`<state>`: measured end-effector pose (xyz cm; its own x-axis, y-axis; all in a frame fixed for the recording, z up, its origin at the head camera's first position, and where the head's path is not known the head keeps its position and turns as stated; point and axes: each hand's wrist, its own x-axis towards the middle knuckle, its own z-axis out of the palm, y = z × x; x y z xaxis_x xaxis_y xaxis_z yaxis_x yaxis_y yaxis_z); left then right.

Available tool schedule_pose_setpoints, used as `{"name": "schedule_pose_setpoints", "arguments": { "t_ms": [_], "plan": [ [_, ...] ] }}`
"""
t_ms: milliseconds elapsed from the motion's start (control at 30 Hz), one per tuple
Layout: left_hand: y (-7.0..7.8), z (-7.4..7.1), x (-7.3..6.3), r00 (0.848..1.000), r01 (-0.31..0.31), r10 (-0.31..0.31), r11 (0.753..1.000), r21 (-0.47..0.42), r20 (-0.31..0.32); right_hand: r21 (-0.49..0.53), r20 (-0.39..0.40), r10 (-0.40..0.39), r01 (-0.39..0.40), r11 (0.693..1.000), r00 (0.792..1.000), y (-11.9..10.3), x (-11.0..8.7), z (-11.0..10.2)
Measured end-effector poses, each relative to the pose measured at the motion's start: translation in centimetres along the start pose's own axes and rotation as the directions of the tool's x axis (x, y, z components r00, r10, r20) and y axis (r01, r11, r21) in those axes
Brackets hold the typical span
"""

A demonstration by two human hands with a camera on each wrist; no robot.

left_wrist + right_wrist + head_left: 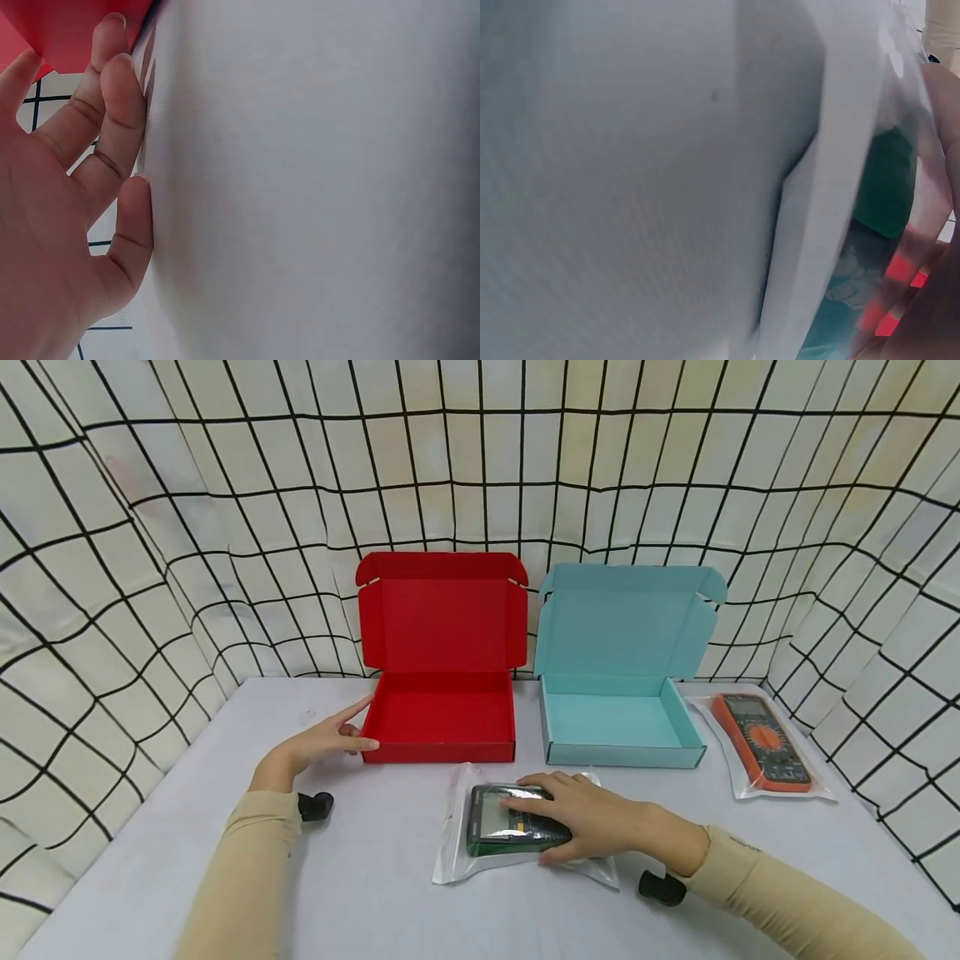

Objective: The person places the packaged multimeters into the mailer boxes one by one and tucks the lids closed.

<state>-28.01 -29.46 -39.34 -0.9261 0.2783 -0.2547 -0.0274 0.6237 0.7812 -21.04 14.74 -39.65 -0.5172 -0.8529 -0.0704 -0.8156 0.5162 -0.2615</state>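
Observation:
My left hand [324, 742] is at the left side of an open red box [438, 752]. Its thumb touches the near corner and the index finger reaches along the side wall, while the other fingers [124, 112] bend loosely by the tabletop. With my right hand [588, 814] I grip a dark green and black multimeter [491, 818] from above, through its clear plastic bag [453, 852]. The thumb is at the near edge, the index finger lies over the screen, and other fingers reach the far edge. Green casing [885, 184] shows through the bag in the right wrist view.
An open light-blue box [622, 756] stands right of the red one, lid raised. Farther right lies an orange multimeter [765, 739] in a clear bag. A white cloth covers the table [382, 893]; black-gridded white curtains [480, 452] surround its back and sides.

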Motion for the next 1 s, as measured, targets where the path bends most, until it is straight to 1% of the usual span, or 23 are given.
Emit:
{"name": "schedule_pose_setpoints", "arguments": {
  "t_ms": [233, 533, 733, 1000],
  "plan": [
    [0.2, -0.1, 0.0, 1.000, -0.014, 0.014, 1.000, 0.003, 0.001, 0.002, -0.006, -0.010, 0.010, 1.000, 1.000, 0.0, 0.0, -0.1],
    [-0.1, -0.1, 0.1, 1.000, -0.015, 0.015, 1.000, 0.000, 0.000, -0.001, -0.014, -0.024, 0.024, 1.000, 1.000, -0.1, 0.1, -0.5],
    [-0.1, 0.0, 0.0, 1.000, -0.013, 0.013, 1.000, -0.008, 0.000, -0.027, -0.035, -0.040, 0.039, 0.999, 0.999, -0.2, 0.1, -1.3],
    [0.1, -0.1, -0.2, 1.000, -0.017, 0.017, 1.000, -0.011, 0.005, -0.037, -0.053, -0.070, 0.068, 0.997, 0.996, -0.7, 0.2, -2.4]
  ]
}}
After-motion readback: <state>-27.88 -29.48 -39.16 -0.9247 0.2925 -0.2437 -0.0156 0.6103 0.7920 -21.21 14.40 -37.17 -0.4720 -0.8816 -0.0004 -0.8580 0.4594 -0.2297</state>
